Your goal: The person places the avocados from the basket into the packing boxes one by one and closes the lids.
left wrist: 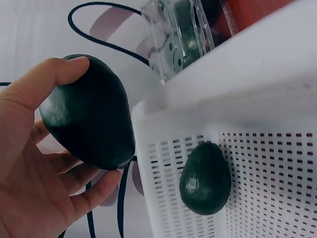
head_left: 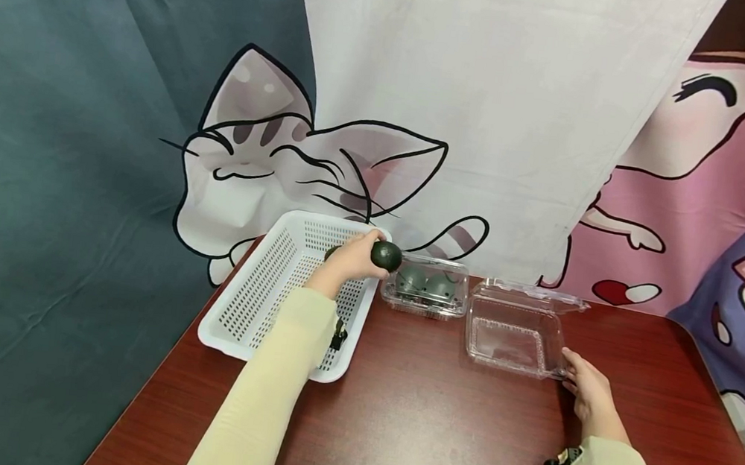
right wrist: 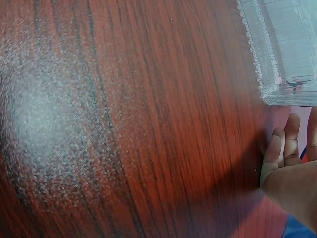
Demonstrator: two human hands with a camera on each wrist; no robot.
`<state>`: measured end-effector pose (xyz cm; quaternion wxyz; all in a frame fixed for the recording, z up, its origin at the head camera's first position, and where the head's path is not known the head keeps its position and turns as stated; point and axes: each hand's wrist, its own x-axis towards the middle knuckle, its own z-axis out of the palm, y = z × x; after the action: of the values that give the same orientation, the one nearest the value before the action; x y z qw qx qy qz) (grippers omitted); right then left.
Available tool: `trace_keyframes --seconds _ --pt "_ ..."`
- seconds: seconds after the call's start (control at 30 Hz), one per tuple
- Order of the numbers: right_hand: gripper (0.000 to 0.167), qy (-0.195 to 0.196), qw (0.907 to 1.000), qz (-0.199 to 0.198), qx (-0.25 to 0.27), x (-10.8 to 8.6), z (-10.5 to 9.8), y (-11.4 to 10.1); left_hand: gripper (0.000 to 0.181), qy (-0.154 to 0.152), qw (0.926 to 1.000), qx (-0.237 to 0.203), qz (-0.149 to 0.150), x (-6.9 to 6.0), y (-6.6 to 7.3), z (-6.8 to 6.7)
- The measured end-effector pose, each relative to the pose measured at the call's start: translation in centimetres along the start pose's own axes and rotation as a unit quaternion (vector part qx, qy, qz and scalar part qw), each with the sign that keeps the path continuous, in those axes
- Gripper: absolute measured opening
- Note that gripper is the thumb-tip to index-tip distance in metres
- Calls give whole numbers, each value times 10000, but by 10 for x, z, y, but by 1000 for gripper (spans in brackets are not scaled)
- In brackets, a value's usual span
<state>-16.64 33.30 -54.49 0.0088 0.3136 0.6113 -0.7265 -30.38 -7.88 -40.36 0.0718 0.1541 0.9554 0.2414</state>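
My left hand [head_left: 353,255] grips a dark green avocado [head_left: 387,256] above the far right corner of the white basket [head_left: 217,334]. In the left wrist view the thumb lies over the avocado [left wrist: 89,116] and the fingers curl beneath it. Another avocado [left wrist: 205,178] lies inside the basket, mostly hidden by the hand in the head view. My right hand [head_left: 589,388] is at the near right corner of an open clear plastic clamshell box [head_left: 514,336]. Its fingers are loosely bent beside the box wall [right wrist: 290,94]; whether they touch it I cannot tell.
Between the basket and the open box stands a shut clear clamshell box [head_left: 425,286] with avocados inside. The reddish-brown wooden table [head_left: 409,408] ends at a printed cloth backdrop [head_left: 517,127]. The basket's raised rim stands under my left arm.
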Motion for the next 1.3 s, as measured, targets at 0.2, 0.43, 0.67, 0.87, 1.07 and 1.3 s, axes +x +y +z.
trace_keyframes --seconds 0.2,0.43,0.67,0.87,1.07,1.3 --pt "28 -88 10000 -9 32 -1 0 0 70 -30 9999 110 67 1 7 8" --pt "30 -159 9998 -55 66 -1 0 -1 69 -17 9995 92 293 3 18 17" --pt "28 -189 9997 -74 124 0 0 0 71 -111 9992 75 388 2 28 23" --pt "29 -198 9996 -37 180 2 0 0 69 -113 9989 180 412 3 33 28" --pt "30 -145 9999 -23 41 1 -1 1 71 -182 9985 213 467 2 39 30" --pt "27 -57 10000 -33 -62 1 0 2 68 -250 9985 108 478 1 46 33"
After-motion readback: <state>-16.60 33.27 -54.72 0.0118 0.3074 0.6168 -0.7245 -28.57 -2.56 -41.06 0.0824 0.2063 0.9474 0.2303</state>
